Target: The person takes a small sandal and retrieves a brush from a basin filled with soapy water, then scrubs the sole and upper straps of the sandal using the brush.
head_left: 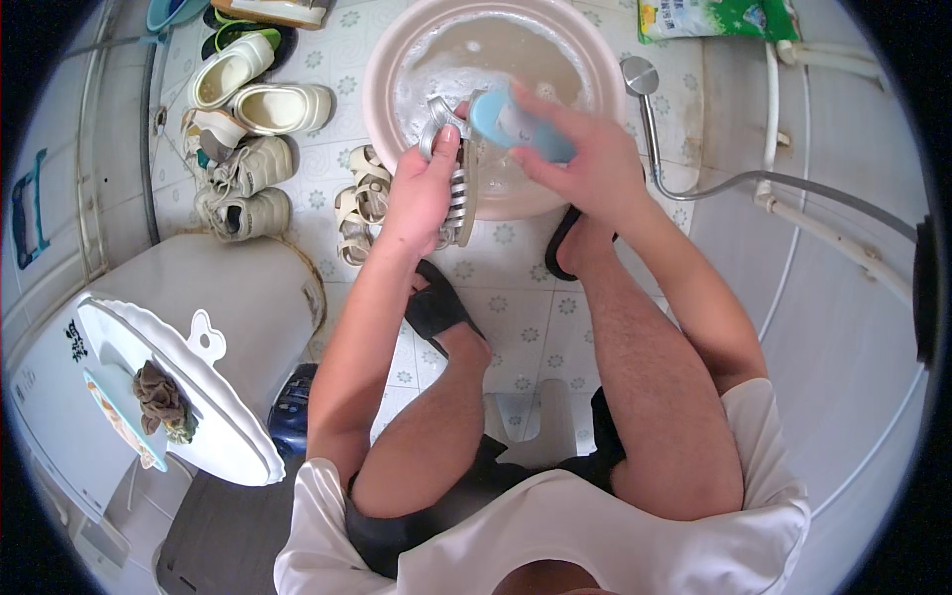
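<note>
A strappy sandal with silver straps is gripped in my left hand, on its side at the near left rim of a pink plastic basin. My right hand is closed around a light-blue scrubbing brush, slightly blurred, against or close above the sandal's sole; whether they touch cannot be told. Cloudy, sudsy water fills part of the basin. Left of it, a pair of beige sandals stands on the tiled floor. The brush's bristles are hidden.
White clogs and sneakers line the floor at left. A shower head with its hose lies against the right side. A green packet is at the top right. A white toilet lid or tank and a white mirror-like stand are at left.
</note>
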A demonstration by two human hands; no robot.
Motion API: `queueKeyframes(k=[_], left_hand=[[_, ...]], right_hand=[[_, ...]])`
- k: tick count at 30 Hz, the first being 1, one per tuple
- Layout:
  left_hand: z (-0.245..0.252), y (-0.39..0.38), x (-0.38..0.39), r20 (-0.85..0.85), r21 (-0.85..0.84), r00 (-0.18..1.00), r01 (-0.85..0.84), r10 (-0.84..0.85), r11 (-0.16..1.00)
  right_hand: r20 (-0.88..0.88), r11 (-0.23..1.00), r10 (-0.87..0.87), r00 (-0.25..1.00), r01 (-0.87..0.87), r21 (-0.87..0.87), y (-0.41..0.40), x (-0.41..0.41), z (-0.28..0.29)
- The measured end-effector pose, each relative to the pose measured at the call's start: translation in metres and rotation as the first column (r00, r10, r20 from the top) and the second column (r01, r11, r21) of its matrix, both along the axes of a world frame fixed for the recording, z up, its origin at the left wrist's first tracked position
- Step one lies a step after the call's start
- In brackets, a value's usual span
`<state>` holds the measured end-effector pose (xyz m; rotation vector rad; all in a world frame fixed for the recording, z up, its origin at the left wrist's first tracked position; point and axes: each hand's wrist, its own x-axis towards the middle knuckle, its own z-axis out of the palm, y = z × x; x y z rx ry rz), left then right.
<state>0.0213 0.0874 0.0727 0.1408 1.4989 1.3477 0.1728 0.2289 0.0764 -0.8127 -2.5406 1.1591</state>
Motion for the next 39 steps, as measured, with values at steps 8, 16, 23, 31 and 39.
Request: queueKeyframes(k=[8,16,23,31,39], left_hand=[[0.009,0.005,-0.002,0.013,-0.024,0.999,-0.037,0.037,0.999],[0.003,0.007,-0.009,0.015,-0.147,0.974,-0.222,0.226,0.964],[-0.022,-0.002,-0.009,0.461,-0.047,0.847,-0.276,0.266,0.960],[-0.006,-0.005,-0.009,0.512,0.369,0.859,-0.226,0.006,0.901],[-0.019,0.007,-0.030,0.503,0.237,0.838,-0.368,0.210,0.899]], right_hand=[[0.089,0.990,0.102,0.991,-0.111,0.092,0.000,0.001,0.003],[-0.200,0.979,0.204,0.958,-0.200,0.040,-0.032,0.009,-0.005],[-0.028,0.968,0.228,0.973,-0.223,0.115,-0.022,0.002,-0.004],[0.034,0.971,0.158,0.987,-0.162,0.178,-0.024,0.000,0.000],[0.174,0.862,0.353,0.920,-0.391,0.322,-0.037,0.007,0.015]])
